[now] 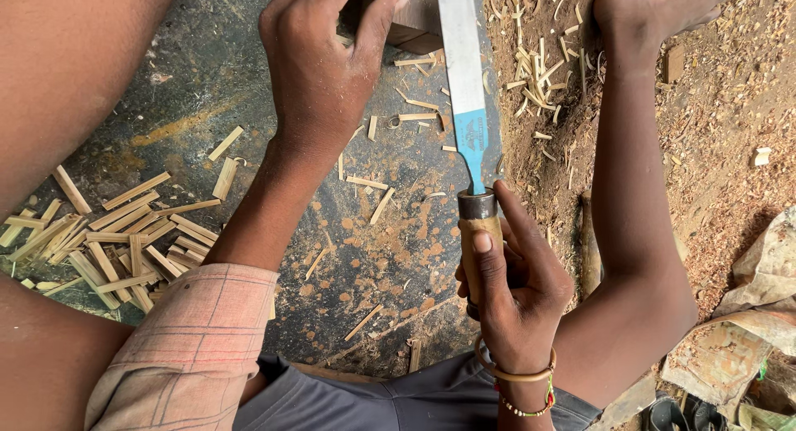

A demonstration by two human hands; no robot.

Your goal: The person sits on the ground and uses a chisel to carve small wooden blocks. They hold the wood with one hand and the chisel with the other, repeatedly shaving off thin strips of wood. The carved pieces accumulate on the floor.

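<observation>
1. The right hand [514, 290] is wrapped tight around the chisel [468, 124].
2. A blue label sits on the blade, just above the handle.
3. The left hand [319, 62] clasps a wood block [414, 20] left of the blade; the block is cut off at the frame's top.

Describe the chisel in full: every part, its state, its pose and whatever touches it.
The chisel has a long, flat, grey metal blade, painted light blue on the stretch nearest the handle. A dark metal collar joins the blade to a round, light wooden handle. It points away from the person, blade tip near the top edge beside a small wooden block; whether they touch cannot be told. The right hand grips the handle, thumb laid along it. The left hand rests on the block, clear of the blade.
</observation>
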